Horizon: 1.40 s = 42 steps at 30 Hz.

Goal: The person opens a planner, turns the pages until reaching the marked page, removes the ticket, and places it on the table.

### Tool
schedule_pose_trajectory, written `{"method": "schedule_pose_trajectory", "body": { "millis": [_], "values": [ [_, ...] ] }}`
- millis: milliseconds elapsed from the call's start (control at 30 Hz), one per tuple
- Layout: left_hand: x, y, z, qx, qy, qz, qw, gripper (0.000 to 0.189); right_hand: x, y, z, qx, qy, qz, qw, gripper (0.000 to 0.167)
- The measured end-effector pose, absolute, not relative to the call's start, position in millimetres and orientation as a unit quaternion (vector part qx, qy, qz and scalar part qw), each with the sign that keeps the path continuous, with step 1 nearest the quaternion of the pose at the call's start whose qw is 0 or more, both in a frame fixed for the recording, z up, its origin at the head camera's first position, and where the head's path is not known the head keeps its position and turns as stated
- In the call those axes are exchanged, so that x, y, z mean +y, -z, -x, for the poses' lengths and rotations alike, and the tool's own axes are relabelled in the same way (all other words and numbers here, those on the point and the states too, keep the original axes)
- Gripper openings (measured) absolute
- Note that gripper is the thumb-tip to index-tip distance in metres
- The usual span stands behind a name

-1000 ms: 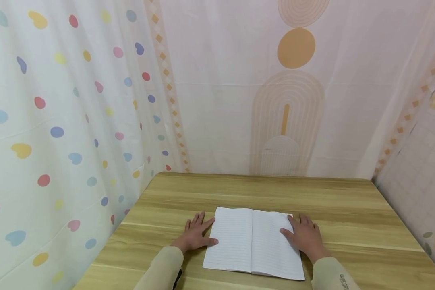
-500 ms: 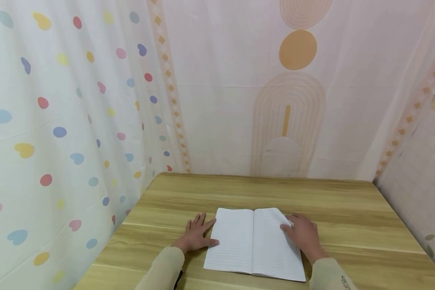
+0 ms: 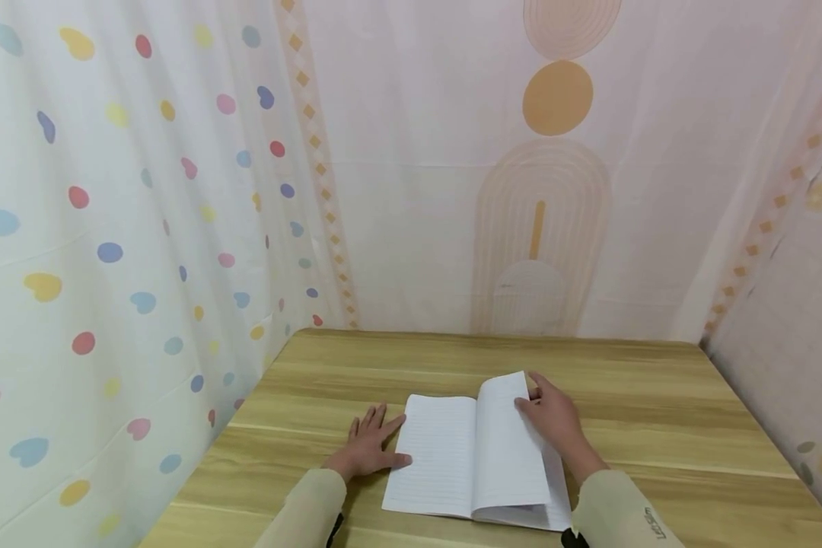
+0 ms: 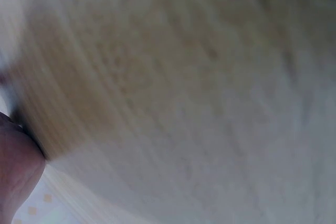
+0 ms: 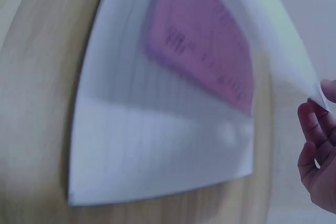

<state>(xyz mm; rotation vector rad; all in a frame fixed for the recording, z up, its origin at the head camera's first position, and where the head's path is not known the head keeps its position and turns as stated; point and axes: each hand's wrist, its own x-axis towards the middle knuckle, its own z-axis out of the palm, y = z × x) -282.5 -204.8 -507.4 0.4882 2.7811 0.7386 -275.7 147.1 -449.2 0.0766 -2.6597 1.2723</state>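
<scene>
An open lined notebook [image 3: 438,457] lies on the wooden table. My left hand [image 3: 368,449] rests at its left edge with fingers spread, the thumb on the left page. My right hand [image 3: 555,415] pinches the far outer corner of a right-hand page [image 3: 510,449], which curves up off the pages below. Beneath this raised sheet, in the right wrist view, a pink rectangular slip [image 5: 202,45] with dark, blurred writing lies on the lined page. In that view the finger and thumb of the right hand [image 5: 320,156] meet at the sheet's corner.
The wood-grain table [image 3: 356,365] extends around the notebook. A dotted curtain [image 3: 144,251] hangs along the left, a patterned curtain [image 3: 411,228] behind the far edge, and another light one [image 3: 788,365] on the right.
My right hand has gone from lying on the right page's edge to pinching its corner, raising the sheet up and leftward. The left hand has stayed in place.
</scene>
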Motion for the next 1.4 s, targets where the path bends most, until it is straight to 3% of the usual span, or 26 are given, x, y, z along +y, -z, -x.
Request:
{"method": "schedule_pose_trajectory", "body": {
  "millis": [300, 567, 1033, 1200, 1400],
  "values": [
    [-204, 507, 282, 0.947, -0.254, -0.167, 0.104, 0.086, 121, 430, 274, -0.844, -0.524, -0.038, 0.107, 0.055],
    [-204, 508, 282, 0.945, -0.261, -0.171, 0.101, 0.084, 99, 442, 265, -0.788, -0.604, -0.099, 0.072, 0.046],
    [-201, 506, 282, 0.934, -0.304, -0.163, 0.090, 0.052, 84, 489, 246, -0.925, -0.260, -0.270, 0.066, 0.058],
    [-199, 509, 286, 0.928, -0.338, -0.132, 0.083, 0.062, 83, 498, 239, -0.939, -0.204, -0.274, 0.044, 0.058],
    [-200, 511, 285, 0.946, -0.271, -0.156, 0.084, 0.073, 83, 506, 241, -0.943, -0.191, -0.268, 0.043, 0.058]
  ]
}}
